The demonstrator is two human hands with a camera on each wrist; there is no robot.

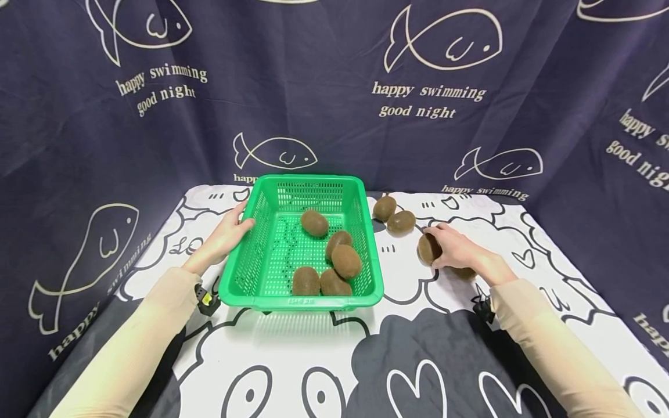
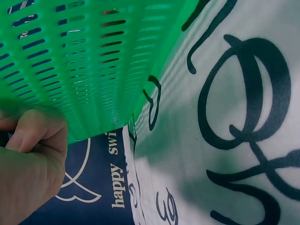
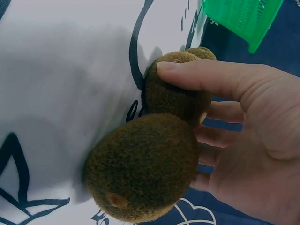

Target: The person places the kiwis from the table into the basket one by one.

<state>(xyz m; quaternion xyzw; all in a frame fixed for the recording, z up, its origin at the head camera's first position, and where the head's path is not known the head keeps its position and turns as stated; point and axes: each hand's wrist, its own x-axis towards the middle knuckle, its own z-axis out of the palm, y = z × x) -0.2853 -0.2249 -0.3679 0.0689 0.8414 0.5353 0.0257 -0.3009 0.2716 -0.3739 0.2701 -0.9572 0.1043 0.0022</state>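
Observation:
A green plastic basket [image 1: 303, 301] stands on the table with several brown kiwis inside, one kiwi [image 1: 346, 261] lying on top of others. My left hand [image 1: 230, 232] grips the basket's left rim; in the left wrist view its curled fingers sit against the slotted wall. Right of the basket, my right hand [image 1: 457, 247] holds a kiwi [image 1: 428, 249] between thumb and fingers, at the tabletop. Another kiwi [image 3: 143, 168] lies close beside that hand, mostly hidden under it in the head view.
Two more kiwis [image 1: 400, 222] lie together behind the right hand, near the basket's right side. A patterned white and dark cloth [image 1: 292, 348] covers the table. Dark curtains [image 1: 334, 87] with fish drawings hang behind and at both sides.

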